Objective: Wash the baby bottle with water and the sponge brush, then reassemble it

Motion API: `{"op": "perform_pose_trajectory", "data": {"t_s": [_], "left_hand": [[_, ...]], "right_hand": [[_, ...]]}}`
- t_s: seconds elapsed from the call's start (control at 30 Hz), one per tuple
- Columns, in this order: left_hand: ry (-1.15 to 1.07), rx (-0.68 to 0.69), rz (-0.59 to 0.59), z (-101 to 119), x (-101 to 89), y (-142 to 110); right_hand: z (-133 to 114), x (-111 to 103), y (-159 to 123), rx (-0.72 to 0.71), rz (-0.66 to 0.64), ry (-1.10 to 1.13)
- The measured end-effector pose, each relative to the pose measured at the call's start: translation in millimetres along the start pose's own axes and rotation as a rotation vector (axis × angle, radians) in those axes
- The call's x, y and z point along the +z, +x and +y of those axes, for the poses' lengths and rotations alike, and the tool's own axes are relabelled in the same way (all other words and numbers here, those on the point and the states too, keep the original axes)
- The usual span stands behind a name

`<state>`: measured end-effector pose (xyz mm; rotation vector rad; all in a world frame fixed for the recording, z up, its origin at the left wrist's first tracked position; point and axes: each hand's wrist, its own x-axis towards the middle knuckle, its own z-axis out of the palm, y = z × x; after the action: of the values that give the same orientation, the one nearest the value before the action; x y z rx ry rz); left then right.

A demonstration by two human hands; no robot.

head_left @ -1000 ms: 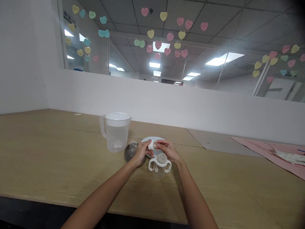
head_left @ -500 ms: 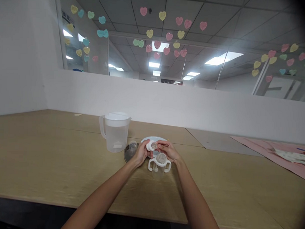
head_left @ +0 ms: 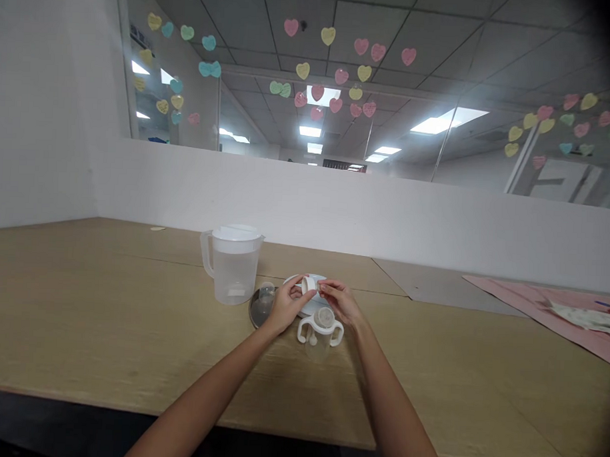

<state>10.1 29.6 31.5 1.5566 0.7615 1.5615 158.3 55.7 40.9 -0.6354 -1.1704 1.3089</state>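
The bench, wood-toned, spans the full width of the view and meets a white wall at its back edge. Set in the wall is a window bearing heart-shaped paper notes in pink, yellow, green and blue. On the right side of the bench lie a grey sheet and a pink sheet, the latter with a pale patterned item on it.

A translucent pitcher stands upright left of centre, white lid fitted, handle to the left. To its right is a white plate, partly covered by both hands; a dark round tray sits near the pitcher, partly behind the left wrist.

The left hand is closed on a white ring, thumb and fingers at its sides. The right hand has thumb and fingertips pinched together at the ring's right side, on a small part largely hidden by the fingers.

A clear bottle with two white side handles stands on the bench between the forearms, on the near side of the plate. A clear dome-shaped cap rests on the dark tray. The white ring is held above the plate, between the hands.
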Motion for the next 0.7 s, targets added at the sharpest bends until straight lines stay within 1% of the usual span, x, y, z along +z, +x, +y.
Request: {"op": "perform_pose_trajectory", "data": {"t_s": [0.13, 0.2, 0.27, 0.37, 0.43, 0.5, 0.6, 0.7], "left_hand": [[0.179, 0.081, -0.025, 0.9, -3.5, -2.3], [0.259, 0.172, -0.035, 2.1, -5.9, -6.0], [0.317, 0.294, -0.059, 3.3, -6.8, -11.4], [0.463, 0.463, -0.156, 5.8, -3.7, -20.3], [0.585, 0.568, -0.235, 7.7, 0.3, -25.0], [0.66, 0.65, -0.275, 8.8, 4.2, -27.6], [0.694, 0.688, -0.239, 8.7, 7.6, -28.3], [0.701, 0.656, -0.194, 7.5, 8.7, -28.1]], "right_hand": [[-0.7, -1.9, 0.9, 0.001, -0.01, 0.027], [-1.9, -4.0, 2.6, -0.045, 0.017, 0.086], [-4.4, -7.8, 4.4, -0.123, 0.058, 0.171], [-9.0, -15.5, 5.4, -0.212, 0.082, 0.261], [-10.9, -19.9, 4.5, -0.217, 0.047, 0.28], [-11.0, -22.1, 3.0, -0.19, -0.009, 0.274], [-9.8, -21.1, 0.3, -0.134, -0.079, 0.236], [-9.5, -18.6, -2.1, -0.123, -0.153, 0.201]]}}
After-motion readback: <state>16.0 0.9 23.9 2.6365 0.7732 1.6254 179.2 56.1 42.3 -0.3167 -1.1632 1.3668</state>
